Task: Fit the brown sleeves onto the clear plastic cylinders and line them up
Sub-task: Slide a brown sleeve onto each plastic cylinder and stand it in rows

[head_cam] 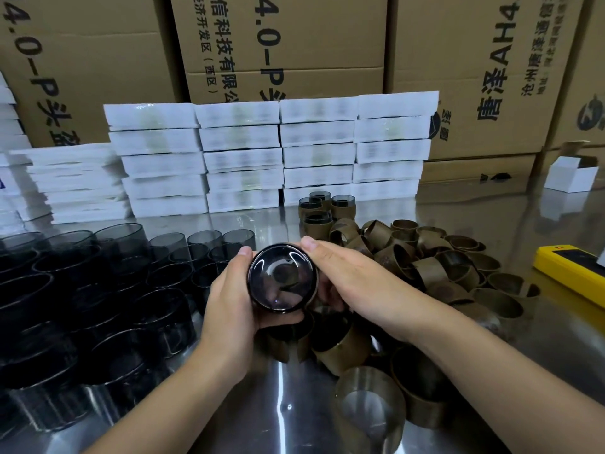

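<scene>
- A shiny steel tabletop (281, 401) stood before cardboard cartons (284, 44) and stacked white boxes (242, 158)
- Both hands, left hand (229, 299) and right hand (347, 276), gripped one dark clear cylinder (283, 278) above the centre; loose brown sleeves (425, 257) lay right

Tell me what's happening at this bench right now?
A person holds one clear cylinder in both hands, left hand and right hand, its round end facing the camera. Bare cylinders crowd the steel table's left side, loose brown sleeves are heaped on the right, and a few sleeved cylinders stand behind the heap.
</scene>
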Demonstrator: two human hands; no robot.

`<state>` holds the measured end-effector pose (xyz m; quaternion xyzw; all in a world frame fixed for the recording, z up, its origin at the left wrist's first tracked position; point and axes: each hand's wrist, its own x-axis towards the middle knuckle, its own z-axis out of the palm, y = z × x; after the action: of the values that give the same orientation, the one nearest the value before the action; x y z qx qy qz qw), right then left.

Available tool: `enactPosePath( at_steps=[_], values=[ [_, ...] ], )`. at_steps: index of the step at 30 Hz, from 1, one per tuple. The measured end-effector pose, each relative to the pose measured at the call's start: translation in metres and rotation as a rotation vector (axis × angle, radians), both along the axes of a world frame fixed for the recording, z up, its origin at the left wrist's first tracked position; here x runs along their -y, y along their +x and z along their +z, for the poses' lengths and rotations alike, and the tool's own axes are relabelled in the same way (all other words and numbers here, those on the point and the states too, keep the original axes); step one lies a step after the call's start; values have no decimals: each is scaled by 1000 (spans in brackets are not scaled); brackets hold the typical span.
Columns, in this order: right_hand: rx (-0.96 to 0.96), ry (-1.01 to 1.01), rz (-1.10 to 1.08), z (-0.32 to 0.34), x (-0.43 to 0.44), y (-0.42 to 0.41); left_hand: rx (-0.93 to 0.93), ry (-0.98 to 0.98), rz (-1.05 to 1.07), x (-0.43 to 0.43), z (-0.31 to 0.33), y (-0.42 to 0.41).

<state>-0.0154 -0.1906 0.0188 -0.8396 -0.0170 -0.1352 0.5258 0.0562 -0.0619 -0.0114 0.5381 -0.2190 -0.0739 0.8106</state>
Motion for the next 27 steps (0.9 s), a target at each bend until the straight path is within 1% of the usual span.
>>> enactPosePath(
  at_steps=[6,12,15,21,27],
  values=[
    [-10,163,4,-2,-6,0,-58,-6,3,-2,4,0],
    [19,197,70,0,-8,-2,-173,19,-98,-7,4,2],
    [24,196,65,-1,-10,-1,-200,34,-127,-8,4,3],
    [48,167,45,-1,-9,0,-141,34,-51,-7,4,3],
    [71,250,167,0,-13,-3,-165,2,15,-8,6,0]
  ],
)
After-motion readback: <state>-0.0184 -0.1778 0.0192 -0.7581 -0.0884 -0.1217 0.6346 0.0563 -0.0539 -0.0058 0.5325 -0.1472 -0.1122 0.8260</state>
